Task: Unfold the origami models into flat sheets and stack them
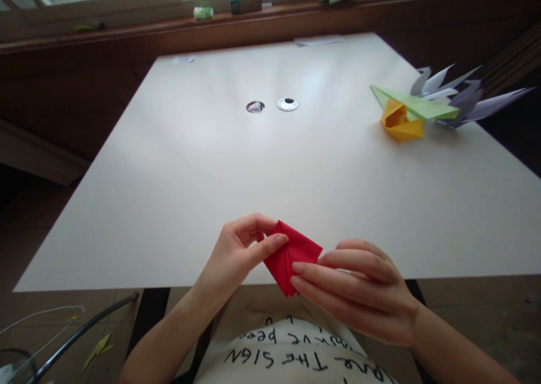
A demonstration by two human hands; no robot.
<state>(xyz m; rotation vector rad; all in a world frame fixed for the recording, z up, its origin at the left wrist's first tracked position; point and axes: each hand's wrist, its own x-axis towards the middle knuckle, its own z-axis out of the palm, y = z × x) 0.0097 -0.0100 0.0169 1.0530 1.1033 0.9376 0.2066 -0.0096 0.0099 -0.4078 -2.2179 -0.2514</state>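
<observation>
A piece of folded red origami paper [301,248] is held over the table's near edge, with several creases and layers showing at its lower left. My left hand [240,243] pinches its left side, thumb on top and the fingers behind. From the right, my right hand [363,288] grips the lower right part, its fingertips lying on the front face. Its thumb is hidden from view.
On the white table [190,175] at the right lie an orange folded paper piece [400,124], a green paper piece [416,103], a white paper crane [435,84] and a purple paper crane [473,102]. Two round holes sit mid-table. A small box [246,3] stands on the windowsill.
</observation>
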